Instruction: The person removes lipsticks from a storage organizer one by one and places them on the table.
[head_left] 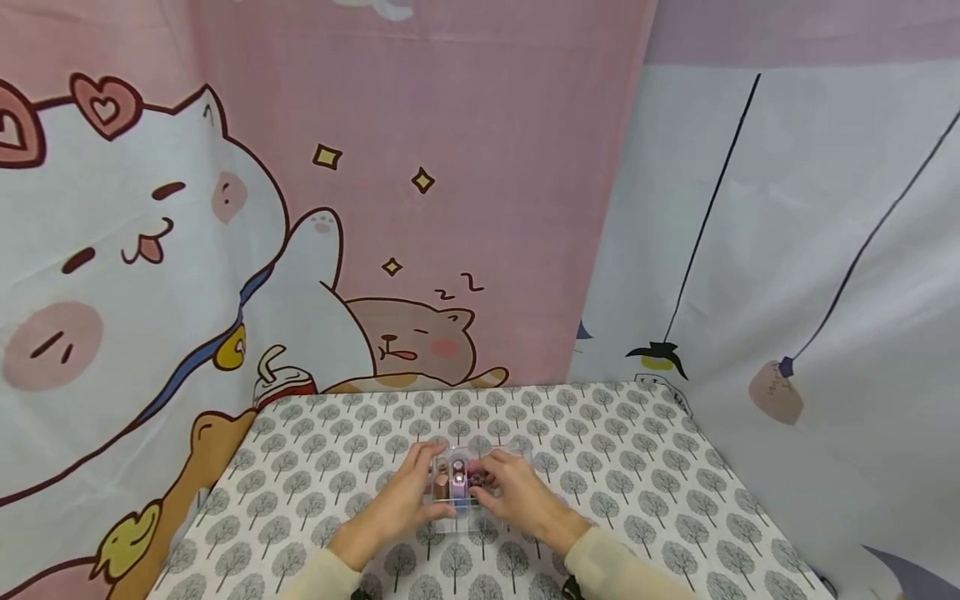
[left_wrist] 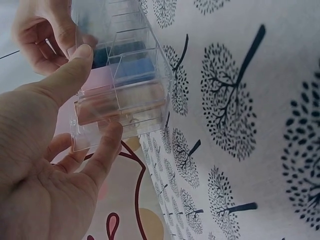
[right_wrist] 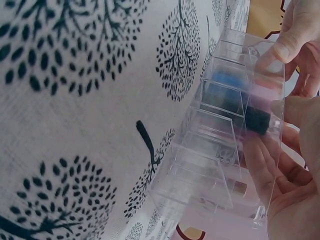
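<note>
A clear plastic organizer box (head_left: 467, 523) with several compartments sits on the patterned cloth. My left hand (head_left: 397, 498) grips its left end, thumb on the near edge and fingers along the side. My right hand (head_left: 517, 493) reaches over the middle of the box and pinches a dark lipstick tube (right_wrist: 257, 120), which stands partly in a compartment. Left of that are a pink and blue tube (left_wrist: 135, 70) and a rose-brown tube (left_wrist: 95, 107), each in its own slot. In the right wrist view, clear dividers show through the box wall.
A table covered in a white cloth with grey trees (head_left: 315, 467) lies under the box. Behind it hangs a pink curtain with cartoon animals (head_left: 510, 208), and a pale curtain (head_left: 697, 208) hangs on the right.
</note>
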